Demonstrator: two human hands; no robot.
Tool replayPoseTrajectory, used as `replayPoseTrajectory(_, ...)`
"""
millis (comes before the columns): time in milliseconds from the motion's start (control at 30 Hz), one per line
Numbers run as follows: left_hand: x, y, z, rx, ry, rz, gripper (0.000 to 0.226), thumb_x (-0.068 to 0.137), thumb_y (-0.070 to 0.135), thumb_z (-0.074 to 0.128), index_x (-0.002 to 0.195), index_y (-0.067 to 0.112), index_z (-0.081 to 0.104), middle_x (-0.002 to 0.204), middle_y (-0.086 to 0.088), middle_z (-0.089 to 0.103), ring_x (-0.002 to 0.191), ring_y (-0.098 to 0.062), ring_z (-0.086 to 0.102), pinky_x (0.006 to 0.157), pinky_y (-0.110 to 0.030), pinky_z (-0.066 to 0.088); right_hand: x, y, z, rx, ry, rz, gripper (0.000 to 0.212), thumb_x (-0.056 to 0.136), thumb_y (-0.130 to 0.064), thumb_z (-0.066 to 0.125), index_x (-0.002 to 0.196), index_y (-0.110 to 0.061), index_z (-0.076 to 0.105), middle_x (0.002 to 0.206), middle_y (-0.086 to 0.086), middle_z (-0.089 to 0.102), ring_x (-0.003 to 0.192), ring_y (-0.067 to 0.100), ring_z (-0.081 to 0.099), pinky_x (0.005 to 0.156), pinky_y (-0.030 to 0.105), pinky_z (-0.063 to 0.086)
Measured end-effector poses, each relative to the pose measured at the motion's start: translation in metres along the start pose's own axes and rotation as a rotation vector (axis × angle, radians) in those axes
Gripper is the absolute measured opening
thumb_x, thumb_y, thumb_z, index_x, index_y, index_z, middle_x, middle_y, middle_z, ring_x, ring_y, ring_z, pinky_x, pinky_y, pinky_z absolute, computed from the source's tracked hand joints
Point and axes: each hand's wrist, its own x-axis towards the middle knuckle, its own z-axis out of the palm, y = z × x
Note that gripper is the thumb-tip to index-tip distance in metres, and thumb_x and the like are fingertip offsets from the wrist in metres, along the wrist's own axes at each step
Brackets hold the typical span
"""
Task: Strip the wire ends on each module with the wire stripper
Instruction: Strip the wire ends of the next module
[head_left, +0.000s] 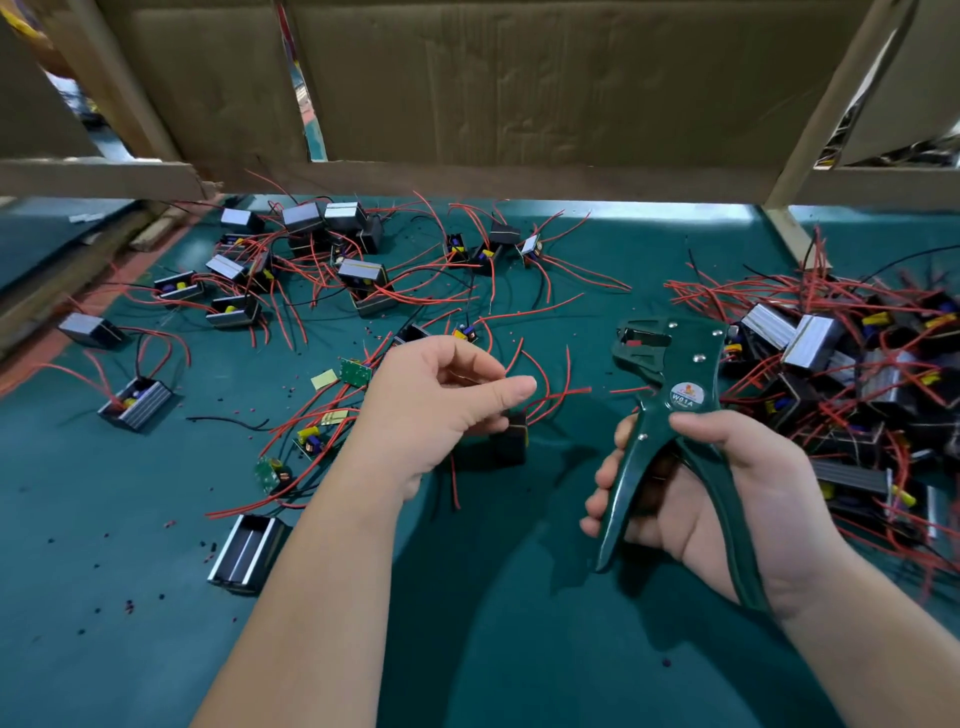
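Observation:
My right hand (722, 493) grips the handles of a dark green wire stripper (660, 415), its jaws (641, 345) pointing up and left with nothing between them. My left hand (441, 405) hovers over a small black module (511, 439), thumb and forefinger curled close together near thin wires; a pinch on a wire cannot be made out for sure. Red wires (550, 387) fan out from the module toward the stripper's jaws.
A heap of modules with red wires (841, 374) fills the right side of the green mat (493, 597). More modules (311, 260) lie scattered at the left and back. An open aluminium housing (247, 553) lies near my left forearm. A cardboard wall (519, 93) closes the back.

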Motion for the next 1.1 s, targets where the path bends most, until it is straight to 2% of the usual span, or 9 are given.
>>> replayPoseTrajectory(133,-0.001,0.002,-0.003,-0.079,-0.089,-0.045,0.013,0.070,-0.004,0.075,0.073,0.008,0.071,0.064,-0.002,0.068,0.060,-0.010,0.065,0.057,-0.017,0.054,-0.001,0.002,-0.002,0.008,-0.055,-0.006,0.045,0.049,-0.029,0.071,0.083,-0.001,0.062,0.074,0.026,0.058,0.063,0.039,0.062,0.060,0.050,0.055)
replayPoseTrajectory(200,-0.002,0.001,-0.002,-0.083,-0.094,-0.044,0.011,0.075,-0.003,0.072,0.075,0.008,0.072,0.066,-0.001,0.070,0.063,-0.009,0.068,0.054,-0.016,0.053,0.001,0.003,-0.001,0.010,-0.062,-0.004,0.054,0.041,-0.031,0.080,0.084,-0.001,0.063,0.075,0.026,0.059,0.065,0.039,0.062,0.062,0.051,0.055)
replayPoseTrajectory(267,-0.001,0.000,0.000,-0.014,-0.063,0.034,0.009,0.081,0.002,0.069,0.078,0.009,0.073,0.069,0.003,0.072,0.061,-0.003,0.065,0.048,-0.012,0.047,0.003,0.004,0.000,0.009,-0.039,-0.002,0.055,0.041,-0.031,0.079,0.084,-0.001,0.063,0.075,0.026,0.059,0.065,0.040,0.062,0.062,0.051,0.055)
replayPoseTrajectory(400,0.000,0.002,0.002,0.038,-0.046,0.225,0.017,0.091,0.009,0.060,0.084,0.019,0.073,0.081,0.007,0.074,0.078,-0.001,0.065,0.073,-0.011,0.047,0.005,0.003,-0.001,0.024,0.004,-0.003,0.049,0.047,-0.028,0.066,0.086,0.001,0.061,0.074,0.026,0.059,0.065,0.040,0.061,0.061,0.051,0.055)
replayPoseTrajectory(567,-0.002,0.000,0.007,0.085,-0.068,0.215,0.025,0.097,0.013,0.052,0.087,0.024,0.071,0.078,0.011,0.070,0.084,-0.003,0.064,0.080,-0.015,0.047,0.006,0.004,-0.002,0.010,-0.045,0.008,0.058,0.041,-0.026,0.074,0.091,0.002,0.065,0.079,0.027,0.060,0.067,0.041,0.062,0.064,0.053,0.055)
replayPoseTrajectory(667,-0.006,0.000,0.011,0.116,-0.131,0.228,0.024,0.094,0.012,0.056,0.093,0.030,0.072,0.075,0.012,0.071,0.075,-0.007,0.066,0.071,-0.016,0.048,0.005,0.004,-0.002,0.012,-0.143,0.036,0.063,0.033,-0.021,0.080,0.091,0.002,0.067,0.079,0.029,0.060,0.068,0.042,0.062,0.066,0.054,0.055)
replayPoseTrajectory(767,-0.007,-0.001,0.015,0.048,-0.094,0.257,0.021,0.085,0.005,0.067,0.092,0.024,0.073,0.069,0.008,0.069,0.060,-0.007,0.060,0.061,-0.019,0.049,0.004,0.004,-0.002,0.003,-0.238,0.060,0.058,0.042,-0.020,0.079,0.095,0.001,0.067,0.081,0.029,0.059,0.071,0.042,0.062,0.070,0.055,0.054)
replayPoseTrajectory(967,-0.007,0.001,0.014,0.185,-0.006,0.405,0.013,0.086,0.012,0.069,0.082,0.024,0.070,0.072,0.015,0.068,0.064,0.001,0.057,0.063,-0.012,0.043,0.002,0.002,-0.001,-0.024,-0.337,0.042,0.057,0.051,-0.020,0.077,0.101,0.005,0.065,0.084,0.031,0.060,0.073,0.045,0.062,0.074,0.059,0.050)
replayPoseTrajectory(1100,-0.007,-0.001,0.013,0.303,0.012,0.445,0.009,0.089,0.017,0.067,0.089,0.025,0.071,0.072,0.017,0.065,0.060,-0.018,0.051,0.058,-0.021,0.043,0.002,0.001,-0.002,-0.049,-0.344,0.012,0.055,0.051,-0.019,0.076,0.099,0.004,0.065,0.084,0.031,0.061,0.074,0.045,0.063,0.075,0.059,0.050)
